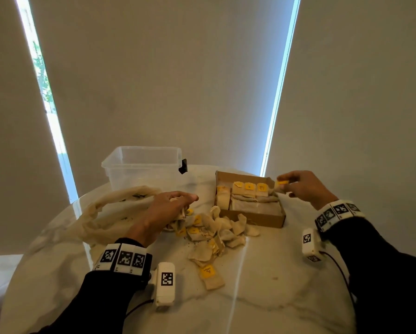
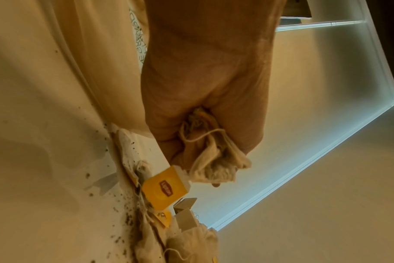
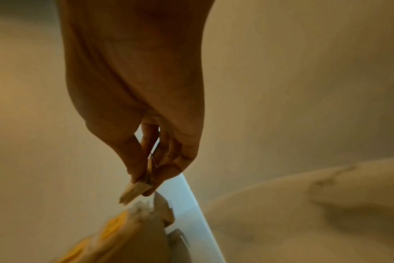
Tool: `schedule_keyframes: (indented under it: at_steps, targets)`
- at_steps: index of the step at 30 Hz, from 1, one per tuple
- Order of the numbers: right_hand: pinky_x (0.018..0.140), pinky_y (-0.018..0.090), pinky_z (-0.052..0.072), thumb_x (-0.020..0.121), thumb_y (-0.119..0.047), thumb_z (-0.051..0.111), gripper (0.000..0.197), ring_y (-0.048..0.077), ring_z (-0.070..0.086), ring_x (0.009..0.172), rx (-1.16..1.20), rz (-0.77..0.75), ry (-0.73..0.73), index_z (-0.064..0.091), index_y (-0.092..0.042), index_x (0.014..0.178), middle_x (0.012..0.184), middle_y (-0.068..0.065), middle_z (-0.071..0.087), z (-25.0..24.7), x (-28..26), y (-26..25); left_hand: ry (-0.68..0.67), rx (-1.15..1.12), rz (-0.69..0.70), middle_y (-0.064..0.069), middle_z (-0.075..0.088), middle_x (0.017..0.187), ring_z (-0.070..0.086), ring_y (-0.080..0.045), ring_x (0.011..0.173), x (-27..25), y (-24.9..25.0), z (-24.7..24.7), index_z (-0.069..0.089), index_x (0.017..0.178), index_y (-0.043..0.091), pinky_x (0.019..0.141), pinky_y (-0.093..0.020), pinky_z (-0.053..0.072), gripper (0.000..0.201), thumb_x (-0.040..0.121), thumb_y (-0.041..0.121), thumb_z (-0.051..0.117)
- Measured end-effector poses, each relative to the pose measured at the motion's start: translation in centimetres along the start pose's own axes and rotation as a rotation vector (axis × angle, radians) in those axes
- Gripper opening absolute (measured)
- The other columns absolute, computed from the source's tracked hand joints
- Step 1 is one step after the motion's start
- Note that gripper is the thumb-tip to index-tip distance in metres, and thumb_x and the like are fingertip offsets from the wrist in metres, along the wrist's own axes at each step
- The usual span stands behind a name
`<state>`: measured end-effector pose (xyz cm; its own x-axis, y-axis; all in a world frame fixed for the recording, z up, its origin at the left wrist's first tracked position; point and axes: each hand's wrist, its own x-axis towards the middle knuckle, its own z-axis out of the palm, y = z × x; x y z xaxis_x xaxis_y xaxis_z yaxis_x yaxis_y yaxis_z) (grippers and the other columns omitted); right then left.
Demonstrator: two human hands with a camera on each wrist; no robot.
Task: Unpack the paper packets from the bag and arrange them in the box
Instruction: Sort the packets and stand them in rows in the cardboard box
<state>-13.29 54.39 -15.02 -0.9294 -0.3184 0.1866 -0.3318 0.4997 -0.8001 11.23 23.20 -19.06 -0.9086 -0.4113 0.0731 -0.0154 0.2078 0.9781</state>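
Head: box (image 1: 250, 213) near table's (image 1: 274, 297) far right edge, loose packets (image 1: 209, 237) heaped mid-table, bag (image 1: 110, 213) at left edge, open marble near front. Left wrist: left hand (image 2: 205, 89) clutches a bunched packet, "Lipton" tag (image 2: 165, 189) dangling. Right wrist: right hand (image 3: 135, 106) pinches a packet (image 3: 133, 193) over box's far right corner.

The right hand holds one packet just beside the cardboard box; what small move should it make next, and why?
Probably lower the packet leftward into the back row of the cardboard box. The right hand pinches it above the box's far right corner, next to three packets with yellow tags standing there. The left hand already grips another bunch from the pile.
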Motion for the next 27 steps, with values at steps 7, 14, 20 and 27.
schedule_keyframes:
  at_steps: [7,14,20,27]
  targets:
    - [0.072,0.026,0.054,0.095,-0.002,0.075,0.028,0.015,0.065,0.100,0.060,0.044,-0.123,0.076,-0.016,0.119,0.114,0.004,0.071,0.6,1.1,0.8,-0.004,0.002,0.013,-0.002,0.078,0.103,0.074,-0.006,0.086,0.0,-0.1,0.0,0.084,0.104,0.032,0.072,-0.026,0.056,0.020,0.096,0.047,0.074]
    - [0.079,0.029,0.053,0.089,-0.006,0.083,0.027,0.017,0.065,0.101,-0.099,-0.024,-0.113,0.079,-0.024,0.108,0.115,0.002,0.072,1.7,2.1,1.9,-0.013,0.016,-0.010,0.001,0.079,0.107,0.074,-0.013,0.097,0.1,-0.2,0.0,0.084,0.106,0.034,0.068,-0.025,0.056,0.018,0.096,0.045,0.074]
    - [0.083,0.034,0.056,0.081,-0.006,0.090,0.033,0.022,0.068,0.104,-0.125,-0.062,-0.007,0.078,-0.028,0.104,0.108,0.000,0.074,2.4,1.7,1.8,-0.002,0.016,-0.025,0.002,0.079,0.110,0.074,-0.015,0.100,0.0,0.0,0.1,0.084,0.107,0.033,0.072,-0.029,0.056,0.018,0.096,0.044,0.075]
    - [0.095,0.048,0.063,0.076,-0.011,0.095,0.030,0.025,0.073,0.100,-0.123,0.003,0.081,0.073,-0.028,0.084,0.105,0.007,0.077,2.8,1.1,1.4,-0.006,0.016,-0.039,0.002,0.077,0.113,0.073,-0.015,0.101,-0.1,0.1,0.1,0.083,0.108,0.034,0.074,-0.031,0.058,0.018,0.095,0.045,0.075]
